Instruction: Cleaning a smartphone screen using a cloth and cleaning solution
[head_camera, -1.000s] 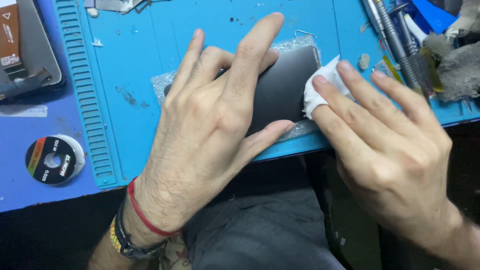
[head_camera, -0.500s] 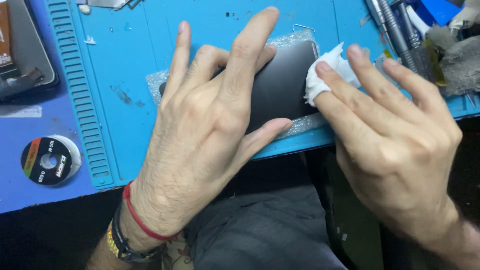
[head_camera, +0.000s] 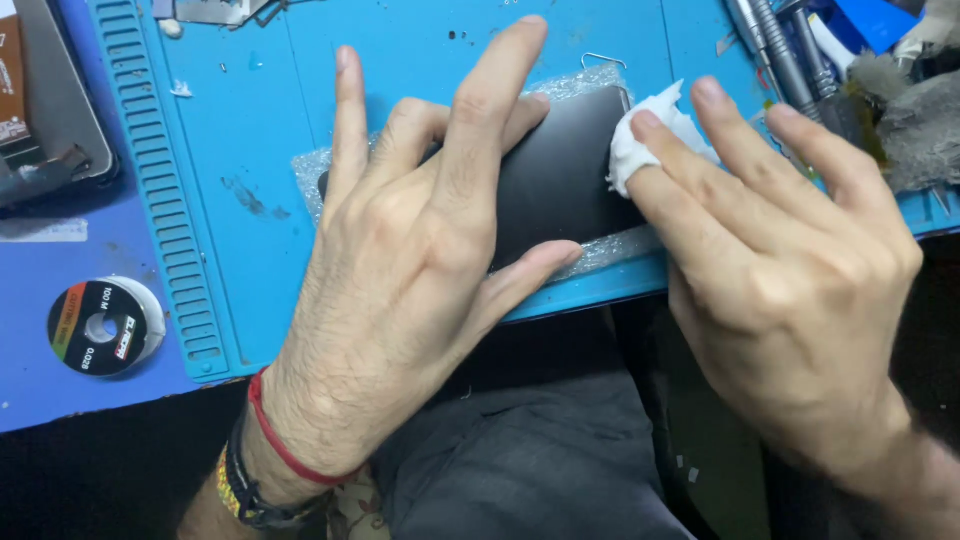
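- One round spool (head_camera: 105, 326), dark with a coloured label, lies on the blue table surface (head_camera: 40, 385) at far left, well apart from both hands.
- One teal work mat (head_camera: 240, 120) with a ribbed left edge lies on the table and bears the items listed below.
- One sheet of bubble wrap (head_camera: 310, 170) lies on the mat, showing at the left and lower right edges of the slab.
- One dark flat slab (head_camera: 570, 175), glossy and rectangular, lies on the bubble wrap near the mat's front edge, between the two hands.
- One left hand (head_camera: 400, 260), palm down over the slab's left part: fingers spread and unclenched, middle fingers bent onto the dark surface, thumb laid along its near edge; pressing, not gripping.
- Two wrist bands, one red cord (head_camera: 285, 440) and one dark bracelet (head_camera: 245, 490), on the left wrist.
- One white wad (head_camera: 650, 130), crumpled, sits at the slab's right end.
- One right hand (head_camera: 780, 270): index finger pressed on the wad, other fingers stretched out and apart, nothing clasped.
- Several metal tools (head_camera: 790, 60), exact count unclear, lie at upper right beside one grey cloth (head_camera: 925, 125).
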